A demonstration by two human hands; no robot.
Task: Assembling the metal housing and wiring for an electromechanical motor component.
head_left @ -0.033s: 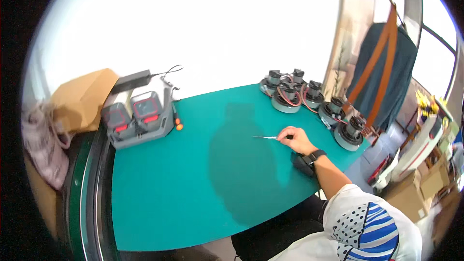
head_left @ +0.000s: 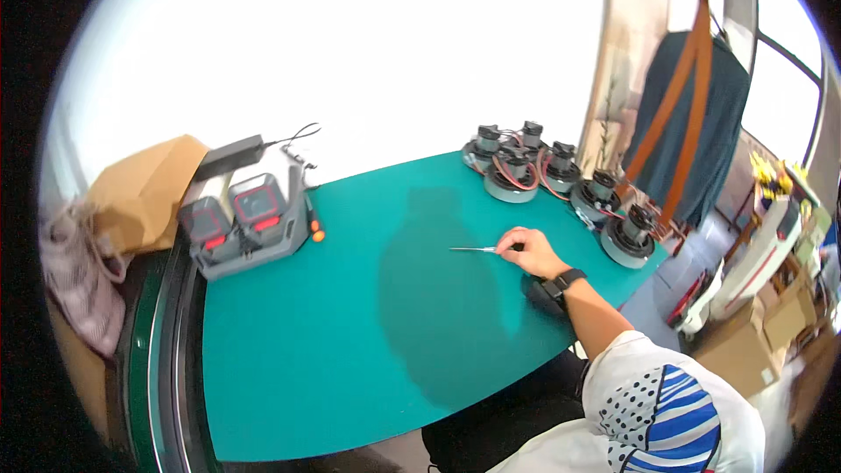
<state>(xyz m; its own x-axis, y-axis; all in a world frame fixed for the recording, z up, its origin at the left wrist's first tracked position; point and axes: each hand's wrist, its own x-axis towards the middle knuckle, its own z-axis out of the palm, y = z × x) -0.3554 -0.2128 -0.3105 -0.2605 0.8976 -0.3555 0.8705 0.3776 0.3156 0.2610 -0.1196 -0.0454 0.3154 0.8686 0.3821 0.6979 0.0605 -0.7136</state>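
My right hand (head_left: pixel 532 251) is over the right half of the green table mat (head_left: pixel 289 350), its fingers pinched on a thin pointed metal tool (head_left: pixel 470 250). The tool's tip points left; the rest is hidden in the fingers, so its exact kind is unclear. A black watch (head_left: pixel 563 284) is on that wrist. Beside the wrist is a dark rounded object (head_left: pixel 543 295), partly hidden by the arm. Beyond my hand stand several round black-and-grey motor units (head_left: pixel 511 180) with reddish wires. No part of my left hand shows.
At the left edge sits a grey holder (head_left: pixel 254 254) with two dark red-trimmed blocks. An orange-tipped tool (head_left: pixel 317 235) lies next to it. Behind are a cardboard box (head_left: pixel 144 188) and a black power adapter (head_left: pixel 232 155). A dark bag (head_left: pixel 692 123) with brown straps hangs at right.
The view has shifted slightly, so most things appear a little farther left. My right hand still pinches the metal tool over the mat.
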